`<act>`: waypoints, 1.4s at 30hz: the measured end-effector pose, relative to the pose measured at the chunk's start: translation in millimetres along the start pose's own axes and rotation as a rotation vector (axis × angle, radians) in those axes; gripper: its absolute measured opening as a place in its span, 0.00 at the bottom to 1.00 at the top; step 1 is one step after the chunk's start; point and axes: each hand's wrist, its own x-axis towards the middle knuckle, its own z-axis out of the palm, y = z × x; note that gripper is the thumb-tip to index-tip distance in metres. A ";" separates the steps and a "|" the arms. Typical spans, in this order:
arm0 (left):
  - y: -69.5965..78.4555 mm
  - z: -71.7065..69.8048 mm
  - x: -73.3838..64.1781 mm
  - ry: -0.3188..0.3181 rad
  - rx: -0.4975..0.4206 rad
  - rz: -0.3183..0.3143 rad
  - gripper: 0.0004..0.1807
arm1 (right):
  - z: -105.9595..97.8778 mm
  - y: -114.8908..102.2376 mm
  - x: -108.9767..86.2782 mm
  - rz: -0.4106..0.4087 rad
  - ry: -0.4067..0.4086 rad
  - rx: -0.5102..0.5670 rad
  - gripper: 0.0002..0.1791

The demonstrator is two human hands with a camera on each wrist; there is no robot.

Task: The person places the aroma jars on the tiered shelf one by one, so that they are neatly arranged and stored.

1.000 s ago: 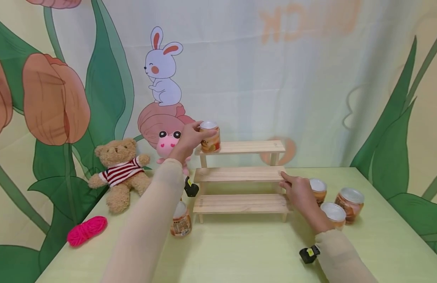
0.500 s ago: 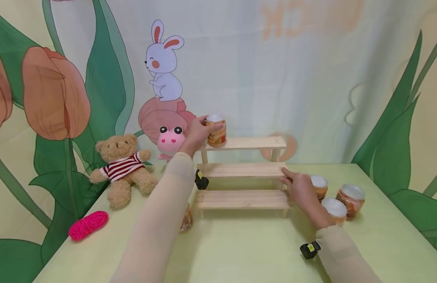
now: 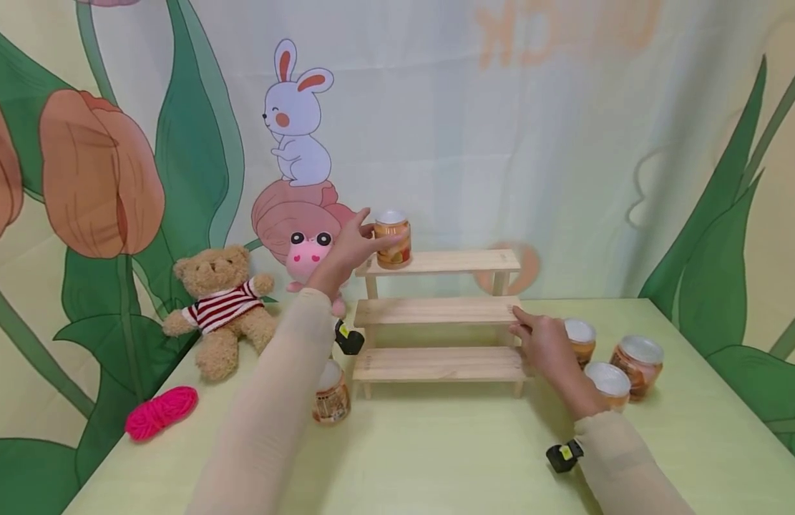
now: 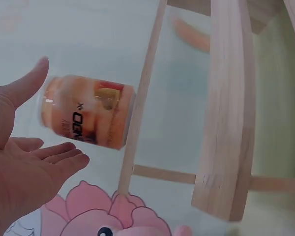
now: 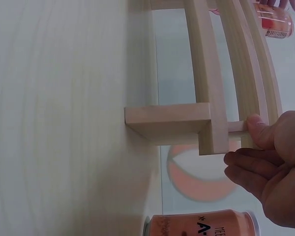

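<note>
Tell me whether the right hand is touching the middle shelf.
Touching. The right wrist view shows the right hand with its thumb against the middle shelf, near its end.

Head view: farthest back, forward and down over table (image 3: 436,458).
Left wrist view: close, tilted sideways, facing shelf (image 4: 226,123) top.
Right wrist view: close, sideways, along shelf from right end.
Both wrists: shelf, upper can (image 4: 101,113).

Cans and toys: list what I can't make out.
Head: much of the pink toy, behind the left sleeve.
Head: part of the lower-left can, behind that sleeve.
Left wrist: small print on the upper can, blurred.
Right wrist: part of the bottom can, cut by the edge.
</note>
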 end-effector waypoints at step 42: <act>-149.7 -57.7 -150.6 -0.339 0.035 0.021 0.44 | 1.3 -0.4 -0.8 -0.025 0.015 0.016 0.24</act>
